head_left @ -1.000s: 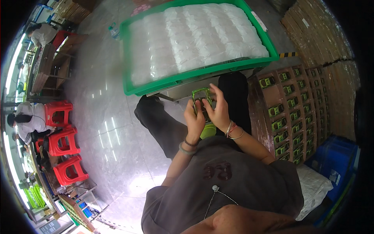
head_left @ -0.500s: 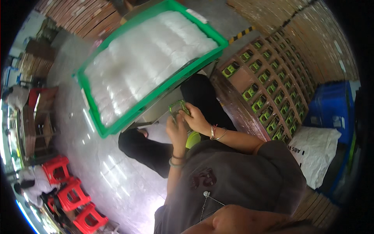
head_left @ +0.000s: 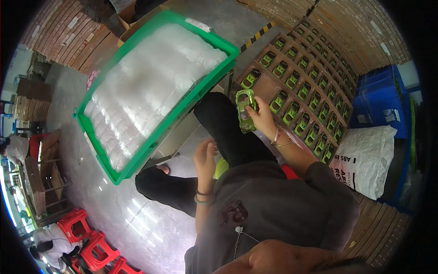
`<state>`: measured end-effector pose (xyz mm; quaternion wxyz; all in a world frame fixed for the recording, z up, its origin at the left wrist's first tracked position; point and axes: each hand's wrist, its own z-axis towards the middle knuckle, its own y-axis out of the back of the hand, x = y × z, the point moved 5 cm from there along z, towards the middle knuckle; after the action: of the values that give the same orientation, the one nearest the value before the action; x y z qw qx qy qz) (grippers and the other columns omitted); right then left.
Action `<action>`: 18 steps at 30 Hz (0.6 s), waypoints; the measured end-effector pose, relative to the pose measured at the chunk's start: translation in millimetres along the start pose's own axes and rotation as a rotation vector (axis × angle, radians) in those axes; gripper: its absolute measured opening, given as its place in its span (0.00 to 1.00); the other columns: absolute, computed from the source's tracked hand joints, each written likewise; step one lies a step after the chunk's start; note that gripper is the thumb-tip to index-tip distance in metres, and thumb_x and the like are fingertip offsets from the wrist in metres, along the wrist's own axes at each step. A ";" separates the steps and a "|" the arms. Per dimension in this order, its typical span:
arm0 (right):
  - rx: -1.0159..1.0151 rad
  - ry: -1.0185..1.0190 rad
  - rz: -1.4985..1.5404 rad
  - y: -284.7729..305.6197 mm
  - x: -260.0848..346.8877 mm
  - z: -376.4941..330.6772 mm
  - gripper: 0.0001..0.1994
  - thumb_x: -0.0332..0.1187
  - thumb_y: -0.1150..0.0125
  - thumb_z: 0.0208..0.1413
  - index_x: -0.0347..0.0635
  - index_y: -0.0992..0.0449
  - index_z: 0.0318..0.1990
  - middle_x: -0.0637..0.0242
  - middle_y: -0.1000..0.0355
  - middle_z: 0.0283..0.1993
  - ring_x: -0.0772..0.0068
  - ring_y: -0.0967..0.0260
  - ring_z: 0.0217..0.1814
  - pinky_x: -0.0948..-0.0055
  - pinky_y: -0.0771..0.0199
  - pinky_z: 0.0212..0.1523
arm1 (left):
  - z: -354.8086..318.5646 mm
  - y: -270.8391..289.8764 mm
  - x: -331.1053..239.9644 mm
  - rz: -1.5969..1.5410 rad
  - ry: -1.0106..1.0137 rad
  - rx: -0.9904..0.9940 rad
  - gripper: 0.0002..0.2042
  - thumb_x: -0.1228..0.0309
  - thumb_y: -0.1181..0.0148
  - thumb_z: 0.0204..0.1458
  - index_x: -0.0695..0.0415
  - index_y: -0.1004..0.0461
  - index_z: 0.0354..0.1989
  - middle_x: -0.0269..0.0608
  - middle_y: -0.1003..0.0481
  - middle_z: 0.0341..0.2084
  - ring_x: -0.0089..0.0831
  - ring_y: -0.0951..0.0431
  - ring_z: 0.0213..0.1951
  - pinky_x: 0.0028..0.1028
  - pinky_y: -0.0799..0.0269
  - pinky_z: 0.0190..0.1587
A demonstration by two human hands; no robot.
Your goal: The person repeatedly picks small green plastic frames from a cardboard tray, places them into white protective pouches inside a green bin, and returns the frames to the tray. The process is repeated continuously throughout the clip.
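My right hand (head_left: pixel 262 118) grips a green toy car body (head_left: pixel 244 120) by its side, thumb across it; what looks like its hollow underside faces me. The car body is just left of a brown partitioned tray (head_left: pixel 266 88), where several green toy cars (head_left: pixel 292 79) with dark windows sit in rows. My left hand (head_left: pixel 205 160) is raised over my lap with nothing visible in it, its fingers loosely bent and apart. Ahead of my knees stands a green crate (head_left: pixel 163 131) filled with white plastic-wrapped packs (head_left: pixel 146 82).
A white sack (head_left: pixel 365 155) and a blue bin (head_left: pixel 378 105) stand at the right. Stacked brown boards (head_left: pixel 68 36) rise at the far left, others at the far right. Red stools (head_left: pixel 98 251) and a seated person (head_left: pixel 52 244) are at the lower left.
My hands were together around the car body before my lap. Now my right hand has carried it right toward the tray, and my left hand has let go. The view has shifted.
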<state>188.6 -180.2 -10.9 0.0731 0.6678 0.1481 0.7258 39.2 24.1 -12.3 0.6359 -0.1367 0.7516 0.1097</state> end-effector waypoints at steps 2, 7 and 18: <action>-0.038 0.086 -0.069 0.8 15.0 -2.7 0.11 0.26 0.41 0.51 0.34 0.30 0.41 0.53 0.28 0.30 0.56 0.29 0.29 0.64 0.31 0.33 | -0.6 -1.3 0.8 0.003 0.015 0.005 0.13 0.67 0.50 0.60 0.65 0.27 0.45 0.41 0.25 0.33 0.24 0.25 0.32 0.22 0.28 0.34; -0.055 -0.011 -0.228 11.8 6.0 2.0 0.12 0.26 0.40 0.49 0.33 0.31 0.41 0.53 0.28 0.29 0.55 0.29 0.30 0.63 0.32 0.33 | -6.8 1.6 2.1 -0.027 0.044 -0.035 0.12 0.68 0.50 0.60 0.66 0.27 0.43 0.41 0.24 0.32 0.25 0.25 0.31 0.23 0.28 0.34; -0.021 0.272 -0.098 0.3 62.9 -21.1 0.10 0.24 0.39 0.51 0.34 0.27 0.41 0.61 0.30 0.30 0.74 0.34 0.27 0.74 0.35 0.28 | 14.7 -48.1 -68.6 0.045 -0.243 0.017 0.14 0.72 0.47 0.58 0.65 0.32 0.50 0.46 0.26 0.35 0.32 0.25 0.37 0.26 0.29 0.37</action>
<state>161.7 -163.8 47.5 0.0949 0.5545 0.1816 0.8066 80.0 -11.6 53.3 0.7207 -0.1000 0.6730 0.1330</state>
